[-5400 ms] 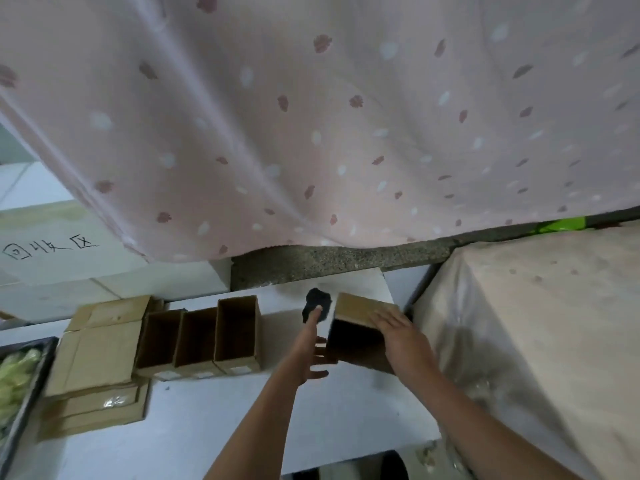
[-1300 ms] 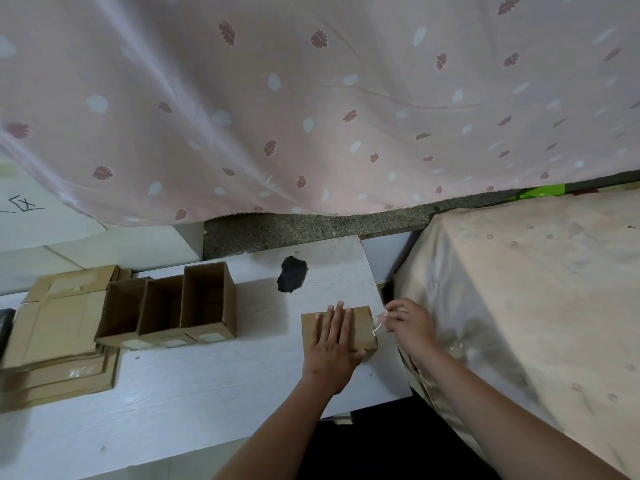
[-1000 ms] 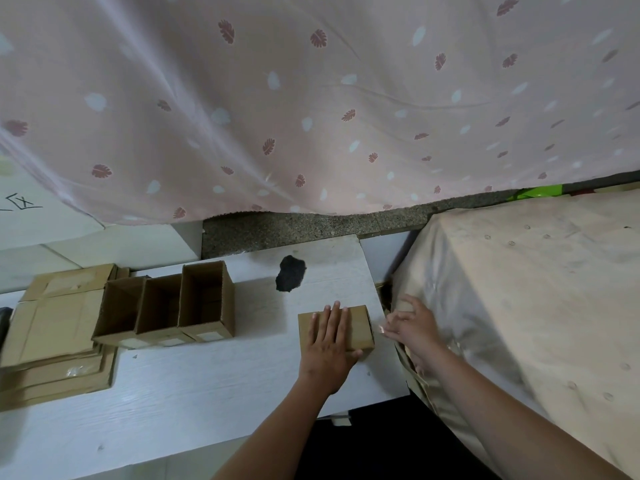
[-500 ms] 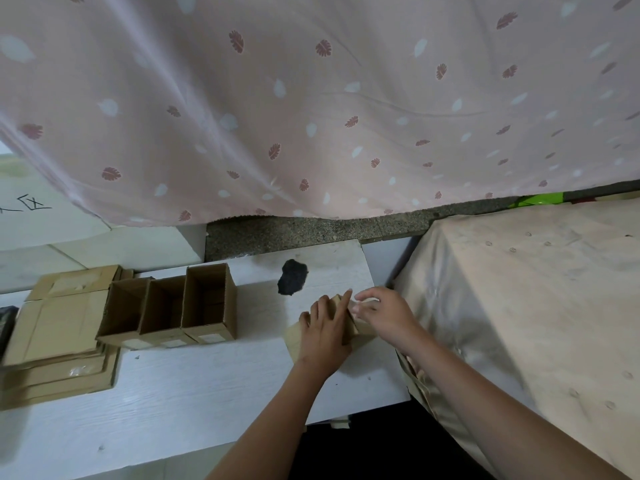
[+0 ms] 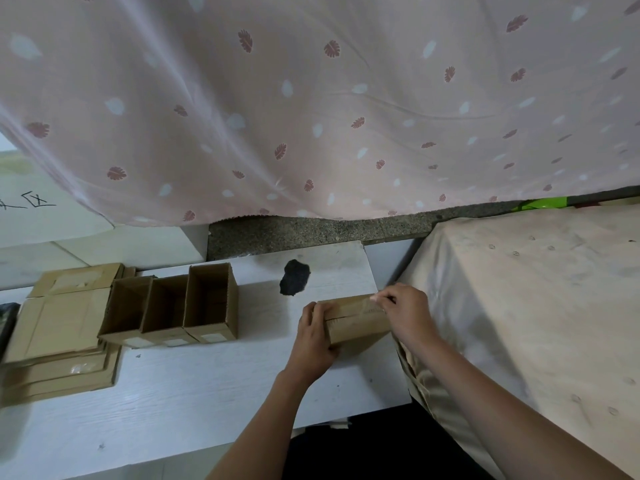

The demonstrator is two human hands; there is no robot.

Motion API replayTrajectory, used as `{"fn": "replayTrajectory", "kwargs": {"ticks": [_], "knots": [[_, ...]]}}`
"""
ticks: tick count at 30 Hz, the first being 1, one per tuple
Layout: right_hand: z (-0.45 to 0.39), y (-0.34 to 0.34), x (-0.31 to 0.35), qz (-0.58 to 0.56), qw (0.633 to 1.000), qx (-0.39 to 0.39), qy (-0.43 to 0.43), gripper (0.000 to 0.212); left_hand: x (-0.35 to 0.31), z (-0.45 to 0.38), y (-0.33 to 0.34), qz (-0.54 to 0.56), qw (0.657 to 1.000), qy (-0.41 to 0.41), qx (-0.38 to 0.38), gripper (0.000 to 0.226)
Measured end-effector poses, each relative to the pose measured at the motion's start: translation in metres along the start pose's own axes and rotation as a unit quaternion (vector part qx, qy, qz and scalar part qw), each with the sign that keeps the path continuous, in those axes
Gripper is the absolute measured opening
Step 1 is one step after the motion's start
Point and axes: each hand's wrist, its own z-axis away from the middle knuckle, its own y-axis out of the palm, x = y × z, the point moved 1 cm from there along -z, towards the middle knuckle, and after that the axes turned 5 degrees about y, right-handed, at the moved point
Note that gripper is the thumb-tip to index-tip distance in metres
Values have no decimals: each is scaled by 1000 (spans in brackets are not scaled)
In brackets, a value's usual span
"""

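Observation:
A small closed cardboard box [image 5: 356, 320] sits on the white table [image 5: 194, 386] near its right end. My left hand [image 5: 313, 337] grips the box's left end, fingers curled over its top edge. My right hand [image 5: 403, 311] is at the box's right end and pinches something thin and pale, which looks like a strip of clear tape, at the top far edge. A seam runs along the box's top.
Three open cardboard boxes [image 5: 173, 304] stand in a row left of centre, beside a stack of flattened cartons [image 5: 59, 327]. A black patch [image 5: 294, 277] marks the table. A cloth-covered block [image 5: 540, 306] stands at the right. A pink leaf-print curtain [image 5: 311, 98] hangs behind.
The box was open and tilted earlier, then lay closed under my flat left hand. My left hand now holds its left end, and my right hand has come onto its top right edge.

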Motion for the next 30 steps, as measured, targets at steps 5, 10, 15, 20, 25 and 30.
{"fn": "replayTrajectory", "kwargs": {"ticks": [5, 10, 15, 20, 25, 30], "knots": [[6, 7, -7, 4, 997, 51, 63, 12, 10, 5, -1, -14, 1000, -9, -8, 81], [11, 14, -4, -136, 973, 107, 155, 13, 19, 10, 2, -41, 999, -30, 11, 88], [3, 12, -7, -88, 984, 95, 125, 40, 27, 13, 2, -42, 996, -70, 21, 93], [-1, 11, -14, -121, 970, 163, 135, 27, 20, 14, 2, -118, 991, -66, 22, 89], [-3, 16, -15, -104, 969, 182, 130, 20, 4, -1, 9, -276, 957, -21, 82, 86], [-2, 14, -3, -54, 979, 174, 95, 14, -2, -5, 24, -300, 949, -7, 99, 76]]}}
